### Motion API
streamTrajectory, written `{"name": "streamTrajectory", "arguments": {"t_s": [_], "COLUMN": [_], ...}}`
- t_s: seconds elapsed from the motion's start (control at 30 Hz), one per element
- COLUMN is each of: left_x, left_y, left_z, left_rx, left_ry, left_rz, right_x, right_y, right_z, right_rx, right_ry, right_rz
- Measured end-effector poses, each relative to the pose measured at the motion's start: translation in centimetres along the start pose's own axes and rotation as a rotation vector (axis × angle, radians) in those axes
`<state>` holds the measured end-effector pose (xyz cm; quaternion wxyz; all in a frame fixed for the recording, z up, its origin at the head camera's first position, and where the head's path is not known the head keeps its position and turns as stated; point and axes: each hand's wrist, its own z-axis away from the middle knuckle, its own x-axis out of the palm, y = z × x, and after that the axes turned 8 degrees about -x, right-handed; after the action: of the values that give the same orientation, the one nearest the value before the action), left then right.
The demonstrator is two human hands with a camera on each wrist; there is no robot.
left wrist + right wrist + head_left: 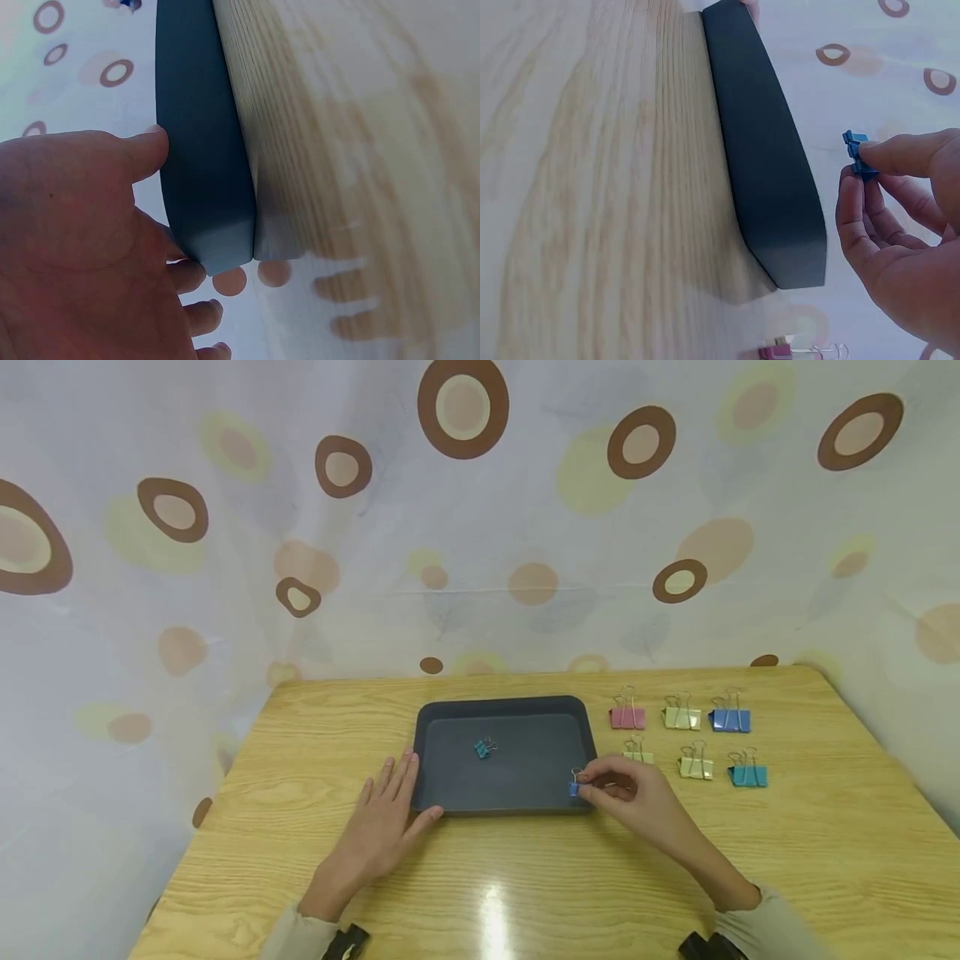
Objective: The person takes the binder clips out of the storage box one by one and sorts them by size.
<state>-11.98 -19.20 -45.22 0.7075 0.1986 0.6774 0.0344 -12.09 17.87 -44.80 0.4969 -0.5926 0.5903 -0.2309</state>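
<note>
A small blue binder clip [573, 789] is pinched between the thumb and fingers of my right hand [637, 797], over the near right corner of the dark grey tray [517, 785]. From the right wrist view the same blue clip [860, 156] shows at the fingertips, above the tray's rim. My left hand [382, 818] rests with spread, straight fingers against the tray's left side, thumb at the near left corner. The left wrist view shows that hand [90, 240] touching the tray wall [199, 150]. Inside the tray lies a small teal binder clip [482, 749], left of the middle.
Right of the tray, binder clips stand in two rows: pink [627, 718], pale yellow [682, 718] and blue [731, 720] behind; pale yellow [696, 767] and teal [747, 776] in front. My right hand partly hides another yellow clip [637, 758]. A patterned cloth [480, 635] hangs behind the wooden table.
</note>
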Motion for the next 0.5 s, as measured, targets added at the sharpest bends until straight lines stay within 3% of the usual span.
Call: {"name": "streamTrajectory", "arguments": {"t_s": [0.5], "left_x": [0.1], "left_y": [0.2], "left_z": [-0.1], "left_rx": [0.001], "left_ry": [-0.005], "left_rz": [0.005], "right_x": [-5.0], "right_y": [0.9], "right_z": [3.9], "right_rx": [0.016], "right_ry": [0.044], "right_rz": [0.123]}}
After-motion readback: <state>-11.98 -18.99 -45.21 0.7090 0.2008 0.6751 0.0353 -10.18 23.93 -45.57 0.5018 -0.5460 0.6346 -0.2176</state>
